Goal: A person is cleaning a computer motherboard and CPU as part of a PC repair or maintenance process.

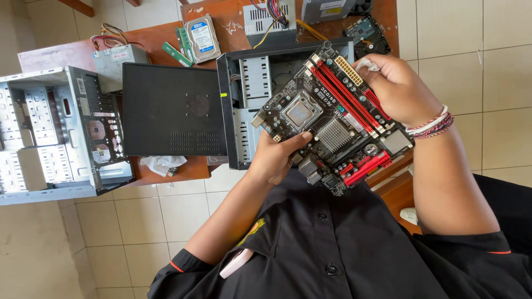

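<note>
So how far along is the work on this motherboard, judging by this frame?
Looks done: the motherboard is out of the open case, whose side panel lies beside it. In hand: the left hand holds the board while the right hand presses a white cloth to its edge. Left: the board is not in any case.
</note>
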